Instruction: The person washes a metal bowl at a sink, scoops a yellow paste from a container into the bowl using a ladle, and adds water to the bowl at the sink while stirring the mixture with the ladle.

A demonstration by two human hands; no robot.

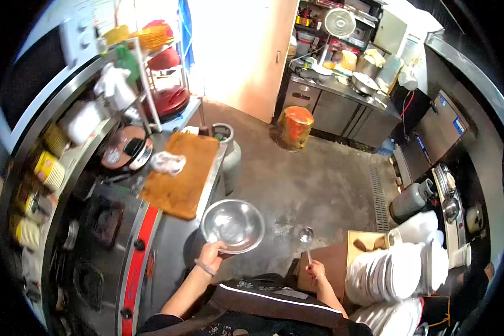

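Observation:
My left hand [211,255] grips the near rim of a round metal bowl [232,225], which hangs over the floor beside the counter. The bowl looks empty, with its shiny inside facing up. In my right hand [316,269] is the handle of a ladle [306,235], its small round metal head pointing forward. Bowl and ladle are apart. To the left of the bowl, a brown cutting board [183,173] lies on the counter with a crumpled whitish cloth or bag [168,163] on it.
At my right stand stacked white plates [386,273] beside a cardboard box [326,267]. A fryer-like unit with a red front strip [139,269] is on my left. Gas cylinders [229,159] and an orange-lidded bin [294,127] stand on the floor. A steel counter [341,106] is at the back.

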